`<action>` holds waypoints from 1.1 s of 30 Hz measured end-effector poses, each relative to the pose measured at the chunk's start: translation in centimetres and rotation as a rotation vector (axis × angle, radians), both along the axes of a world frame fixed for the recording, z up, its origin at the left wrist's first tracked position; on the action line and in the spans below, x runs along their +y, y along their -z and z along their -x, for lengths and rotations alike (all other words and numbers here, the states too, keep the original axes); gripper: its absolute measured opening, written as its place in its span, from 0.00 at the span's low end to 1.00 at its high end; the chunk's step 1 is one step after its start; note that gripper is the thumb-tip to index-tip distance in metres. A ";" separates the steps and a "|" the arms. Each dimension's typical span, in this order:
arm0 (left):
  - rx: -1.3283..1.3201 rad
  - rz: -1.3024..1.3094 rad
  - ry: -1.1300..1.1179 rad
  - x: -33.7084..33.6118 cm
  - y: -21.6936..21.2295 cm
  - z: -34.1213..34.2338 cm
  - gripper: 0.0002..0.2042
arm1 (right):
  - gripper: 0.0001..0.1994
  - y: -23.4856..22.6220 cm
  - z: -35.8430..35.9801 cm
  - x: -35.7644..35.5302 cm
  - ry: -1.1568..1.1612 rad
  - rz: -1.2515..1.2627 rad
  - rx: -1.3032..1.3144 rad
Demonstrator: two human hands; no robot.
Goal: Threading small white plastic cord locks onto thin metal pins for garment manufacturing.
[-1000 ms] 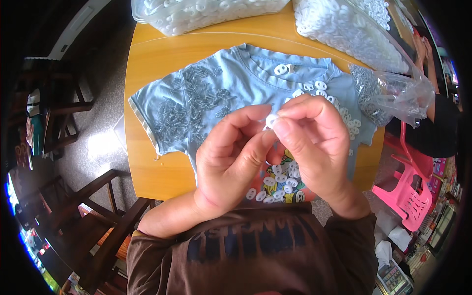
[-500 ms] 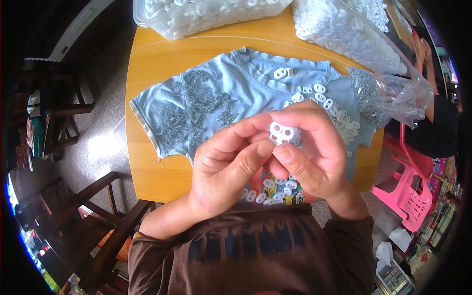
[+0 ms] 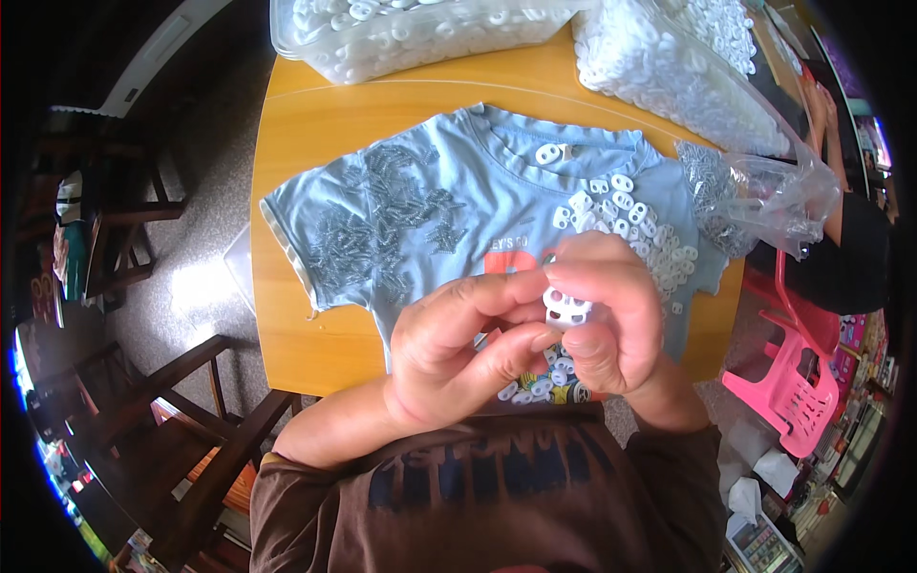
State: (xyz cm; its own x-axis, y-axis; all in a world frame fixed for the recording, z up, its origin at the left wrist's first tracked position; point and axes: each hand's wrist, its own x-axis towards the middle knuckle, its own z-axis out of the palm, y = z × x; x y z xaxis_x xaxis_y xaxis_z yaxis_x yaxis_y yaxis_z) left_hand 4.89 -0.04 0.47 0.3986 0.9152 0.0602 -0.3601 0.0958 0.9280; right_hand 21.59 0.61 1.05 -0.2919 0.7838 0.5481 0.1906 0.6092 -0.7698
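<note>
My left hand (image 3: 449,349) and my right hand (image 3: 619,315) meet in front of my chest, fingers curled inward. Between their thumbs and forefingers is a white plastic two-hole cord lock (image 3: 567,307), its holes facing up. Fingertips of both hands close around it and partly hide it. Under them a light blue T-shirt (image 3: 516,196) lies spread on the table. Many small metal springs (image 3: 373,229) are scattered over its left side. Loose white cord-lock parts (image 3: 664,250) are heaped on its right side, and more white parts (image 3: 540,387) lie close to my body.
A clear tub (image 3: 430,65) of white parts stands at the far edge of the wooden table (image 3: 315,349). To its right is a clear container (image 3: 669,91) full of them. Springs (image 3: 712,196) lie by a plastic bag (image 3: 788,196). Another person's arm (image 3: 820,110) shows beyond a pink chair (image 3: 783,387).
Both hands have come closer to my body and a little to the right with the cord lock. More of the shirt's print shows beyond them.
</note>
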 end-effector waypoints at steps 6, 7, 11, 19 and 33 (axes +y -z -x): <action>0.042 -0.045 -0.088 -0.6 0.3 -0.6 0.12 | 0.14 1.2 0.8 -0.5 0.014 -0.002 0.124; 0.043 -0.036 -0.102 -0.7 0.3 -0.7 0.12 | 0.14 1.3 0.9 -0.6 0.013 -0.001 0.125; 0.124 -0.091 -0.099 -0.6 0.2 -0.6 0.11 | 0.13 1.7 1.2 -0.7 0.028 0.020 0.220; 0.141 -0.140 -0.112 -0.9 0.8 -0.7 0.10 | 0.11 2.4 1.4 -0.6 0.017 -0.018 0.279; -0.142 0.227 -0.016 -0.1 -2.1 3.7 0.08 | 0.23 -0.5 2.0 -1.1 0.077 0.016 -0.128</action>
